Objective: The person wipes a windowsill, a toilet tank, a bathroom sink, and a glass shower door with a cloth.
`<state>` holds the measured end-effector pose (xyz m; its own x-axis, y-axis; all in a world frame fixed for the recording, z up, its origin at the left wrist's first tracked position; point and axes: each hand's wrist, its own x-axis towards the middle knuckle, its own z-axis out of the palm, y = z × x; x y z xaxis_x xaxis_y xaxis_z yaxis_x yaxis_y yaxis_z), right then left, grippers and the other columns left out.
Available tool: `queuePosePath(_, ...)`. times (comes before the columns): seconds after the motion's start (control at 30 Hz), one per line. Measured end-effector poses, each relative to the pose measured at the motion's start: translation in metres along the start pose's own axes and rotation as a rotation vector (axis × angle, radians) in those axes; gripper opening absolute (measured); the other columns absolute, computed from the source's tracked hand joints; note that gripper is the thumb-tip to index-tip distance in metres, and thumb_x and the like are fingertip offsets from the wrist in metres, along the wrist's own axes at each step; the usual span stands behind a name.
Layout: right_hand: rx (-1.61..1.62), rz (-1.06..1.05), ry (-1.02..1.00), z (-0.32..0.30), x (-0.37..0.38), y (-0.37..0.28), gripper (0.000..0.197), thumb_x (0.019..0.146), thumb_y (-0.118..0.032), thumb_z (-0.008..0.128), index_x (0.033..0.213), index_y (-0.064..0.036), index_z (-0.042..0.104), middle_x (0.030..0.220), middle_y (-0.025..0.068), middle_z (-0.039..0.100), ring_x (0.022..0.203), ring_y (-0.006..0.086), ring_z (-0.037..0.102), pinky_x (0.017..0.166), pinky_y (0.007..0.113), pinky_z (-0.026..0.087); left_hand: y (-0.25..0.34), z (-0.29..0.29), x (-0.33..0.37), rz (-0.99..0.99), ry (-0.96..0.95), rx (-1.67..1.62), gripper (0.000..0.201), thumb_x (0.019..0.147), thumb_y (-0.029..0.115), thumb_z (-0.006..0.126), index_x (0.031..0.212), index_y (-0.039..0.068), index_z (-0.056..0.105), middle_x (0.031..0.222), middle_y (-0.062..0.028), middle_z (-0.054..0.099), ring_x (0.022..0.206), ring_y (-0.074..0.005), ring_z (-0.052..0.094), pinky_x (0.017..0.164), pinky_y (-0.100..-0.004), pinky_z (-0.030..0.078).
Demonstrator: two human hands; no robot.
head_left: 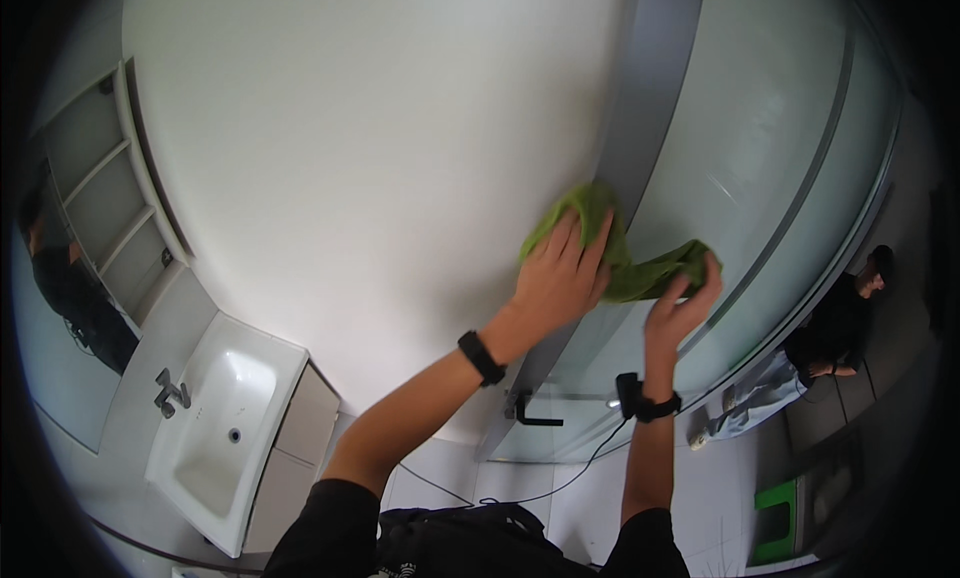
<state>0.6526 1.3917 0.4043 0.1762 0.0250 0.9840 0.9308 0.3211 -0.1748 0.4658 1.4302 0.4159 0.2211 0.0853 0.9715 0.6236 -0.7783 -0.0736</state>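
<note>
A crumpled green cloth (648,278) stretches between my two hands, against the grey door frame and the frosted glass. My left hand (562,270) holds one bunched end against the edge where the white wall meets the frame, its fingers spread over the fabric. At the other end, my right hand (687,303) has the cloth between thumb and fingers, in front of the glass. The grey frame (650,88) runs upward past the cloth. Below my hands, a dark door handle (538,418) sticks out near the bottom of the frame.
A white sink (235,418) with a grey faucet (170,390) is at the left, beside a mirror and a shelf (125,193). To the right, a person (835,328) stands past the glass, near a green stool (776,518). A black cable (560,490) trails from my right wrist.
</note>
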Motion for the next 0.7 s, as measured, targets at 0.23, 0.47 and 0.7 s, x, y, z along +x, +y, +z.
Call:
queuePosePath(0.23,0.076,0.237,0.300,0.033,0.108,-0.015,0.046,0.093,-0.018,0.065,0.125,0.0070,0.043,0.113,0.0209,0.054,0.097,0.0279,0.057,0.087,0.037,0.046,-0.027,-0.025,0.120,-0.158,0.216,-0.199,0.066,0.085,0.009,0.063,0.138,-0.012,0.030,0.124,-0.0347,0.042,0.109,-0.0501,0.047,0.090,-0.0496,0.046)
queuePosePath(0.47,-0.193,-0.230,0.270,0.054,0.140,-0.007,0.050,0.097,-0.023,0.049,0.134,0.0088,0.040,0.121,0.0232,0.050,0.115,0.0400,0.043,0.103,0.050,0.029,-0.021,-0.003,0.149,-0.250,0.322,-0.337,0.076,0.084,0.004,0.060,0.144,-0.012,0.016,0.137,-0.0355,0.035,0.125,-0.0520,0.039,0.103,-0.0497,0.038)
queuePosePath(0.7,-0.241,-0.390,0.181,0.049,0.144,0.006,0.050,0.097,-0.024,0.047,0.132,0.0122,0.041,0.110,0.0257,0.050,0.104,0.0435,0.048,0.099,0.049,0.034,-0.018,0.004,0.141,-0.223,0.354,-0.363,0.076,0.082,0.003,0.064,0.142,-0.012,0.019,0.127,-0.0323,0.043,0.110,-0.0486,0.051,0.092,-0.0481,0.046)
